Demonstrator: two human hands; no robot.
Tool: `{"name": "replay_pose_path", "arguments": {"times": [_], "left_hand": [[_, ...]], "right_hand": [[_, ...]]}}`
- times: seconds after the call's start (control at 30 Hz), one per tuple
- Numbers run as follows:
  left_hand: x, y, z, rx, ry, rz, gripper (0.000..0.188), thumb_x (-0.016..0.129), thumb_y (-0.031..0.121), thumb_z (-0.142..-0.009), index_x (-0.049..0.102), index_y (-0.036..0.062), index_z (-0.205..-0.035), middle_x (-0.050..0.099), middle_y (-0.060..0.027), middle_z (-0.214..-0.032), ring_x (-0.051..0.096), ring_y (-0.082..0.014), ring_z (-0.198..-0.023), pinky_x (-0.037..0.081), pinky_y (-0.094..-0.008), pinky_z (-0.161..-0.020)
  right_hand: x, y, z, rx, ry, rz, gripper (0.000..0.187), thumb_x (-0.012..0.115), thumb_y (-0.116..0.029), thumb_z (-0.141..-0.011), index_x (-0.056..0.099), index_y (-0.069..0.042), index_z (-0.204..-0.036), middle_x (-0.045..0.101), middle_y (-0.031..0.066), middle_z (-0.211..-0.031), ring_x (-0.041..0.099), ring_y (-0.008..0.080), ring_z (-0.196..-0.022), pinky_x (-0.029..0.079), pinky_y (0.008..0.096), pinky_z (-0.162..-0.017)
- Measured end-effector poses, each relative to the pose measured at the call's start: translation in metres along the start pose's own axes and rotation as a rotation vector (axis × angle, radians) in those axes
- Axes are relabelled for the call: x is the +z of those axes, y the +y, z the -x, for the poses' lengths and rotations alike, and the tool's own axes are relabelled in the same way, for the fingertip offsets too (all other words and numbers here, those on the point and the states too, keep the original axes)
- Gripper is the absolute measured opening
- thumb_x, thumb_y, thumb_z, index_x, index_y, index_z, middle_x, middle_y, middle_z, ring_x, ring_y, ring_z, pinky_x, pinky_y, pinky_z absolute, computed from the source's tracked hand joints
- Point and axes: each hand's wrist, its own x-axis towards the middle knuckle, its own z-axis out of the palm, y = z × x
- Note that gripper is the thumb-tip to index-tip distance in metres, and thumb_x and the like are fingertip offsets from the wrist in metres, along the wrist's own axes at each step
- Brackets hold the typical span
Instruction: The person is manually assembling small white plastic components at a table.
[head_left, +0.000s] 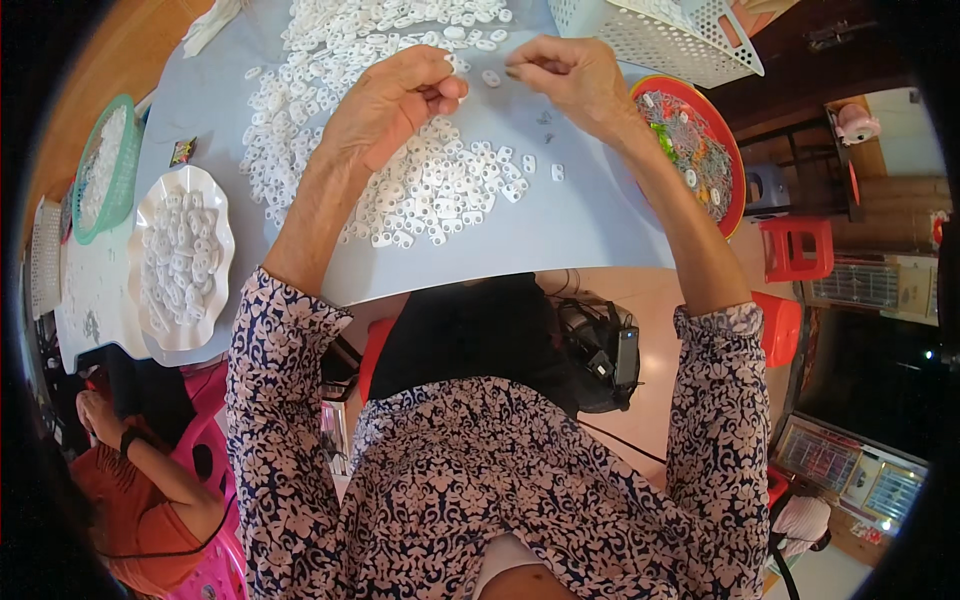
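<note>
My left hand [395, 100] is curled over a heap of small white plastic pieces [420, 180] on the pale blue table [590, 220]; its fingertips pinch one white piece near the thumb. My right hand [565, 75] hovers just to the right, fingers pinched together on something tiny that I cannot make out. A single white piece [491, 77] lies between the two hands. More white pieces spread over the far part of the table [360, 30].
A red bowl [735, 170] with mixed metal and coloured bits sits at the right edge. A white perforated basket [660, 35] stands at the back right. On the left are a white scalloped dish [180, 255] of pieces and a green basket [105, 165]. Another person [140, 490] sits lower left.
</note>
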Motion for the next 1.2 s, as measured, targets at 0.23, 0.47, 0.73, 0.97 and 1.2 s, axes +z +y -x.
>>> {"name": "replay_pose_path", "arguments": {"times": [0.23, 0.47, 0.73, 0.97, 1.2], "left_hand": [[-0.003, 0.002, -0.003, 0.036, 0.018, 0.018, 0.017, 0.053, 0.013, -0.089, 0.055, -0.0012, -0.098, 0.063, -0.0131, -0.081, 0.059, -0.0197, -0.077, 0.047, -0.0307, -0.074], [-0.008, 0.003, -0.003, 0.016, 0.008, 0.038, 0.014, 0.052, 0.014, -0.090, 0.056, 0.0014, -0.092, 0.061, -0.0093, -0.076, 0.059, -0.0200, -0.080, 0.046, -0.0306, -0.072], [-0.002, 0.006, -0.002, 0.008, 0.034, -0.012, 0.014, 0.051, 0.014, -0.089, 0.056, 0.0017, -0.086, 0.056, -0.0068, -0.073, 0.057, -0.0188, -0.079, 0.045, -0.0290, -0.069], [-0.001, 0.004, -0.003, 0.018, 0.061, -0.066, 0.015, 0.052, 0.016, -0.088, 0.056, 0.0012, -0.086, 0.056, -0.0072, -0.073, 0.056, -0.0173, -0.076, 0.045, -0.0286, -0.070], [-0.005, 0.003, -0.002, 0.013, 0.028, -0.077, 0.016, 0.051, 0.016, -0.090, 0.056, 0.0007, -0.092, 0.055, -0.0064, -0.073, 0.054, -0.0188, -0.079, 0.043, -0.0289, -0.071]], "right_hand": [[-0.010, 0.017, 0.007, -0.101, -0.051, 0.256, 0.013, 0.064, -0.011, -0.080, 0.068, -0.004, -0.090, 0.067, 0.0090, -0.074, 0.061, 0.0150, -0.062, 0.049, 0.0273, -0.060], [-0.019, 0.029, 0.014, -0.099, -0.009, 0.333, 0.013, 0.064, -0.011, -0.078, 0.067, -0.003, -0.087, 0.065, 0.0103, -0.072, 0.060, 0.0178, -0.059, 0.048, 0.0296, -0.057], [-0.021, 0.021, 0.019, -0.004, -0.103, 0.457, 0.010, 0.064, -0.010, -0.077, 0.067, -0.003, -0.083, 0.065, 0.0123, -0.072, 0.063, 0.0224, -0.063, 0.050, 0.0316, -0.061], [-0.022, 0.023, 0.018, -0.005, -0.083, 0.412, 0.010, 0.064, -0.010, -0.077, 0.067, -0.003, -0.084, 0.065, 0.0137, -0.072, 0.064, 0.0237, -0.064, 0.050, 0.0326, -0.062], [-0.021, 0.015, 0.016, 0.003, -0.105, 0.461, 0.011, 0.062, -0.010, -0.077, 0.068, -0.004, -0.084, 0.064, 0.0135, -0.074, 0.062, 0.0259, -0.066, 0.048, 0.0355, -0.061]]}}
